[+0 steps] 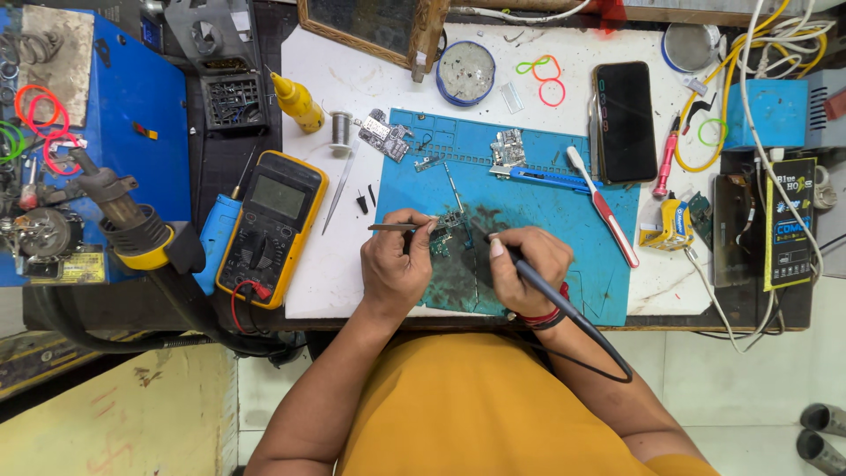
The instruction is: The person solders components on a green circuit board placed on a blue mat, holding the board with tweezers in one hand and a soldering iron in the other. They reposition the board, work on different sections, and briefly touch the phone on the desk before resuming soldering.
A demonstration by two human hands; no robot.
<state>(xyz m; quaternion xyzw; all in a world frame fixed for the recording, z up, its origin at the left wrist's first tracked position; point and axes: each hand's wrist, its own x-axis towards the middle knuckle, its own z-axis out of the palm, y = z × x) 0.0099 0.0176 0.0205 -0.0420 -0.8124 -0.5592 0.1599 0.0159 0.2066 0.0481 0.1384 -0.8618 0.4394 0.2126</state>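
Yellow-cased multimeter (271, 226) lies at the far left, beside the white bench top (335, 282). On the blue silicone work mat (564, 220), the left hand (394, 269) pinches thin metal tweezers (392, 227) against a small green circuit board (445, 236). It looks light, stiff and fragile, best held by its edges. The right hand (526, 269) grips a dark corded soldering iron (551, 295). Beyond, a round blue-rimmed tin (466, 72) holds grey residue.

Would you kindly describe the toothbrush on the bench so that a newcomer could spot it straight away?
Start at the blue work mat in the middle of the white bench top. Near the mat's right edge, just left of the black phone, lies the toothbrush, slanting down toward the right. Its white head and red-and-white handle set it apart from the blue-handled cutter that it crosses.
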